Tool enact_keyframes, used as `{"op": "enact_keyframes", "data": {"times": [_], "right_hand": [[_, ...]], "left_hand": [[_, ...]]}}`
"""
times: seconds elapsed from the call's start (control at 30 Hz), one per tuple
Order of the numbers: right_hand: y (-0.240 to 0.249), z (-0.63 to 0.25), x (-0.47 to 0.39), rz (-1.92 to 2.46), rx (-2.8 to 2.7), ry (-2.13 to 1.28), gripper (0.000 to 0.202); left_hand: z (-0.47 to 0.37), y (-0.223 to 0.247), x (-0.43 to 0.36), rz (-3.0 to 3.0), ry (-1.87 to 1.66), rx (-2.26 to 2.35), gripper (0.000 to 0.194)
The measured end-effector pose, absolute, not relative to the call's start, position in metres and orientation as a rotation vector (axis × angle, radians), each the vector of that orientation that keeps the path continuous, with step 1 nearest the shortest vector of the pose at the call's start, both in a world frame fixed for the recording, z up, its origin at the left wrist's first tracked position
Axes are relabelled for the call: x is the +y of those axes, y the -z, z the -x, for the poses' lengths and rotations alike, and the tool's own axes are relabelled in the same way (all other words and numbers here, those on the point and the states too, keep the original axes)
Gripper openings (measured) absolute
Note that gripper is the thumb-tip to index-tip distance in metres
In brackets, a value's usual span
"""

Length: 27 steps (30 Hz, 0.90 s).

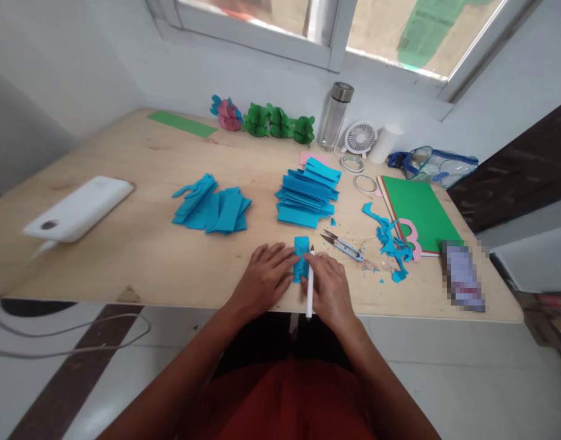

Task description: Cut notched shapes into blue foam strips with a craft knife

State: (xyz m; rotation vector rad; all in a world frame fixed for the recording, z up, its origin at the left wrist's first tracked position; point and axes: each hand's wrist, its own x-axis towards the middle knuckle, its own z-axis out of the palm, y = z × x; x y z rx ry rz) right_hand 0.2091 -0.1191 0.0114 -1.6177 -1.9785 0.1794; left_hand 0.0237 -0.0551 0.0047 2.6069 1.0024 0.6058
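Observation:
A small blue paper strip point(301, 242) lies on the table near the front edge, between my two hands. My left hand point(266, 275) rests flat with its fingers stretched out, the fingertips on the strip's left side. A white pen point(310, 293) with a dark tip is tucked in my right hand point(330, 284), tip pointing away from me. The fingers of that hand also touch the strip's right side. Just beyond lie blue-handled thread snips point(344, 245). Behind the strip is a pile of folded blue paper pieces point(308, 195), and another blue pile point(211, 208) lies to the left.
Blue paper scraps point(390, 241) and green sheets point(422, 211) lie right. Tape rolls point(365, 184), a white fan point(360, 138), a glass bottle point(334, 119) and green paper shapes point(279, 122) stand at the back. A white power bank point(81, 208) with a cable is left.

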Motion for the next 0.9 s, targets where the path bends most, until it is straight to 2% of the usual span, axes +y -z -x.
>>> {"op": "enact_keyframes", "data": {"times": [0.9], "right_hand": [[-0.006, -0.208, -0.1185, 1.672, -2.031, -0.107, 0.048]], "left_hand": [[-0.0213, -0.0089, -0.0455, -2.634, -0.569, 0.938, 0.034]]}}
